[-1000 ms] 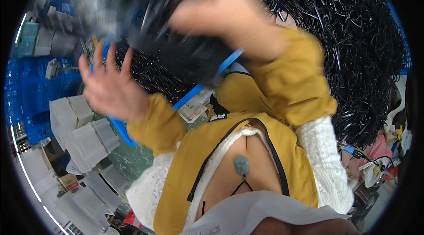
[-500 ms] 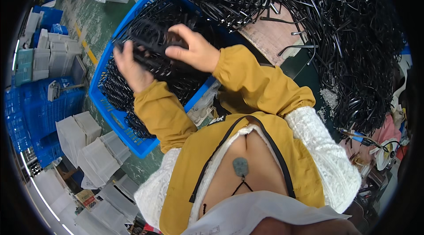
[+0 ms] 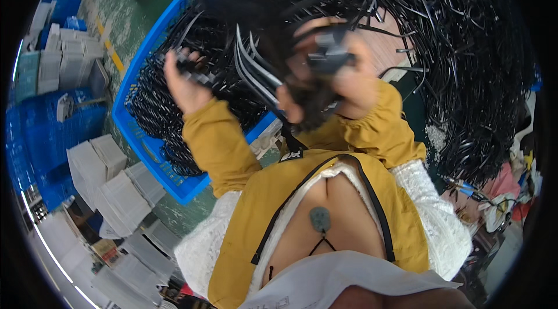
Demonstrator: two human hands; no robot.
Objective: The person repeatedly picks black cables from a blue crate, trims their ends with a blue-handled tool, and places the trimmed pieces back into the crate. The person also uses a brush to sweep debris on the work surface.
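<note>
A thick bundle of black cables (image 3: 256, 68) is in my right hand (image 3: 357, 79), raised over the near right side of a blue plastic basket (image 3: 132, 118). Its fingers are closed around the bundle, though motion smears them, and dark blocky ends stick out at the palm. Over the left part of the basket, my left hand (image 3: 189, 85) has its fingers curled around a few dark cable ends. Below both hands, many coiled black cables (image 3: 154, 108) fill the basket.
A large heap of loose black cables (image 3: 465, 71) covers the wooden table (image 3: 381, 56) at the right. White boxes (image 3: 125, 201) and blue crates (image 3: 43, 129) are stacked at the left. A blue-handled tool (image 3: 465, 188) and pink cloth (image 3: 497, 176) lie at far right.
My right hand has swung right, out of the basket's middle, bringing a bundle of cables with it. My left hand has shifted slightly right and stays over the basket. The hands are farther apart.
</note>
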